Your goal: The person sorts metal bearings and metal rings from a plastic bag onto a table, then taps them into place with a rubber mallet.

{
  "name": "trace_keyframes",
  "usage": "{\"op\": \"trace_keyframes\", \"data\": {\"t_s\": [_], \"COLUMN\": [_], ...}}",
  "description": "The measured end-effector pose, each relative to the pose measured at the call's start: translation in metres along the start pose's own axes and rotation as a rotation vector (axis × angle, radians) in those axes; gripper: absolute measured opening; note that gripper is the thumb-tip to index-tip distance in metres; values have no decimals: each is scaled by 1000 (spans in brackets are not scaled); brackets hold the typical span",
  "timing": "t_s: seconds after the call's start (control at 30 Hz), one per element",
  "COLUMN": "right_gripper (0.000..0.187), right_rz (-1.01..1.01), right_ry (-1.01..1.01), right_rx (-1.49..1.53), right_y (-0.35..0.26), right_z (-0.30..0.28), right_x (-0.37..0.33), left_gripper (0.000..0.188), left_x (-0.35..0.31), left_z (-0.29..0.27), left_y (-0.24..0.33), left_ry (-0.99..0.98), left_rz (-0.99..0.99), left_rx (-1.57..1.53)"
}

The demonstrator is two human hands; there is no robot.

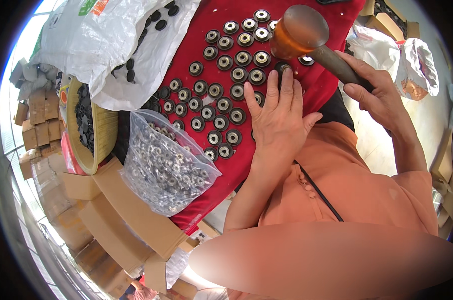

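My right hand (376, 95) grips the dark handle of a mallet (299, 32) with a large amber-brown head. The mallet head is over the far right of the red-covered table (186, 50). Flat and with fingers spread, my left hand (281, 112) lies palm down near the table edge. Its fingertips reach a black piece (281, 66) with a small metal part in its middle, partly hidden by the fingers. Around it stand several black rollers with metal bearings (224, 105) in their centres, in loose rows; some are covered by my hand and the mallet.
A clear zip bag (166, 170) full of small metal bearings lies at the table's left edge. Beyond it are a white sack (96, 50) with black discs and a yellow basket (109, 132) of black parts. Cardboard boxes (121, 225) stand lower left; white bags (416, 65) are at right.
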State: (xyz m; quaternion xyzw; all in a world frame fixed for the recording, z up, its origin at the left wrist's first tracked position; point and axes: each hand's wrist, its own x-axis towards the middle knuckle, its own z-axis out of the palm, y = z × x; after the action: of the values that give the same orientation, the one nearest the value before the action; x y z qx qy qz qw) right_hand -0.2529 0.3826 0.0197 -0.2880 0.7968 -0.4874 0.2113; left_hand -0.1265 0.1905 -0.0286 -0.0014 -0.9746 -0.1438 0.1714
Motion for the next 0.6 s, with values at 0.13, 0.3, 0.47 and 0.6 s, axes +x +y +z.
{"op": "trace_keyframes", "data": {"t_s": [0.13,0.3,0.47,0.6], "right_gripper": [58,58,57,56], "right_rz": [5,9,-23,-67], "right_ry": [23,8,-40,-27], "right_rx": [11,37,-32,-97], "right_y": [4,6,4,4], "right_z": [-1,0,-2,-4], "right_x": [0,1,1,0], "left_gripper": [66,65,66,60], "left_x": [-1,0,7,11], "left_z": [2,6,8,7], "left_y": [1,0,3,3], "left_ry": [-17,6,53,66], "left_rz": [-28,-50,-50,-49], "left_rx": [98,108,104,124]}}
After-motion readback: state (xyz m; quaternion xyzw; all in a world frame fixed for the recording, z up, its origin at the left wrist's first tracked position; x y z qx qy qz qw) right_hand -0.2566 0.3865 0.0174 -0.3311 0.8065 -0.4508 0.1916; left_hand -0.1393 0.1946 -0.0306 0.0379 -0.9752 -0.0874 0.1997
